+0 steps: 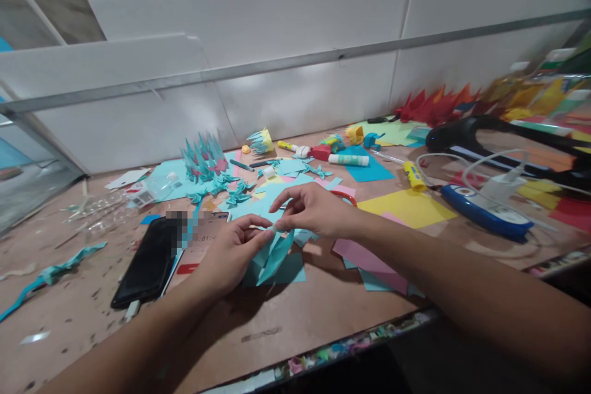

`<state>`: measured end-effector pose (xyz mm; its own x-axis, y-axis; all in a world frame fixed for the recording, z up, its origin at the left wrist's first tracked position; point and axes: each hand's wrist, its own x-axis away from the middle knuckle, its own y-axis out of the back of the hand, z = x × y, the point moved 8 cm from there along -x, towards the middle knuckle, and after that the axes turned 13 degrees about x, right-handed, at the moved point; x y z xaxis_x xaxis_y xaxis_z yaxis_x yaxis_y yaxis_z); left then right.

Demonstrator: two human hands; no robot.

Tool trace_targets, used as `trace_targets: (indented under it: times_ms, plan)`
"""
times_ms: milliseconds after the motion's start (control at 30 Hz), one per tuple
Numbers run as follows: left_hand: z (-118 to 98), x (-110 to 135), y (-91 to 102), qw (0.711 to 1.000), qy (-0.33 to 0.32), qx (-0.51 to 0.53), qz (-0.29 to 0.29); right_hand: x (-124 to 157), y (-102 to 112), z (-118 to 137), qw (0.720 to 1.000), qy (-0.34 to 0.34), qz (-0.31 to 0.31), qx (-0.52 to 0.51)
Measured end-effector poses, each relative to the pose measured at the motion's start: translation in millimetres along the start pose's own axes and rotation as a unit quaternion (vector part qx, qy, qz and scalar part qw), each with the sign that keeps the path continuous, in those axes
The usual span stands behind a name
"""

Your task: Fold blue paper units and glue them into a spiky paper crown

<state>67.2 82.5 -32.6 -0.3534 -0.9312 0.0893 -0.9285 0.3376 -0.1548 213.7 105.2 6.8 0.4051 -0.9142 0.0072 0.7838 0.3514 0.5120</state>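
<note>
My left hand (231,253) grips a folded teal paper piece (273,253) just above the table, fingers curled round it. My right hand (314,209) pinches something small and white at the top of that piece, thumb and forefinger together, other fingers raised. A flat teal sheet (290,271) lies under the folded piece. Pink sheets (364,258) lie below my right wrist.
A black phone (145,261) lies left of my hands. Behind them stand a spiky teal paper model (203,160), small teal folded pieces (237,194), glue sticks (348,160), a yellow sheet (406,206) and a blue device with white cable (484,212). White partitions (277,74) wall the desk.
</note>
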Motion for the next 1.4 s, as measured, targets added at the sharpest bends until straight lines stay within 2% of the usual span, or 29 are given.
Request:
trace_targets:
  times_ms: [267, 400, 467, 533, 600, 667, 767, 900, 1067, 1233, 1333, 1400]
  plan:
    - [2.8, -0.9, 2.1, 1.0, 0.005, -0.002, -0.005, -0.5, 7.0, 5.8, 0.997, 0.023, -0.025, 0.072]
    - [3.2, -1.4, 5.8, 0.999, 0.007, 0.031, -0.03, -4.2, 16.5, 2.8, 0.995, 0.056, -0.069, 0.036]
    - [2.7, -1.5, 8.5, 0.994, 0.011, 0.093, -0.055, -6.2, 14.3, -0.9, 0.997, 0.059, -0.051, -0.015]
    - [0.7, -1.7, 13.1, 0.986, 0.005, 0.145, -0.083, -7.4, 4.2, -4.2, 0.996, 0.054, 0.002, -0.073]
    - [-3.5, -1.8, 18.7, 0.981, -0.017, 0.162, -0.104, -7.0, -6.6, -6.4, 0.991, 0.052, 0.044, -0.117]
    - [-7.1, -1.7, 22.2, 0.98, -0.038, 0.162, -0.11, -6.8, -13.5, -7.9, 0.987, 0.06, 0.053, -0.138]
    - [-7.7, -0.8, 19.9, 0.982, -0.034, 0.159, -0.098, -8.8, -13.3, -13.5, 0.99, 0.064, 0.005, -0.123]
    - [-8.9, 1.7, 11.3, 0.986, -0.018, 0.138, -0.088, -10.3, -9.5, -22.2, 0.993, 0.028, -0.056, -0.098]
    - [-12.4, 2.9, 13.5, 0.984, -0.034, 0.124, -0.12, -6.6, -13.5, -23.0, 0.991, -0.016, -0.069, -0.11]
    - [-15.0, 3.7, 18.4, 0.979, -0.061, 0.119, -0.154, -2.7, -16.7, -17.1, 0.989, -0.008, -0.079, -0.129]
    - [-19.8, 5.0, 18.9, 0.978, -0.086, 0.108, -0.154, 0.8, -15.4, -13.4, 0.988, -0.001, -0.096, -0.117]
    - [-24.3, 6.2, 18.9, 0.979, -0.108, 0.088, -0.147, 2.7, -20.3, -14.6, 0.988, -0.023, -0.077, -0.128]
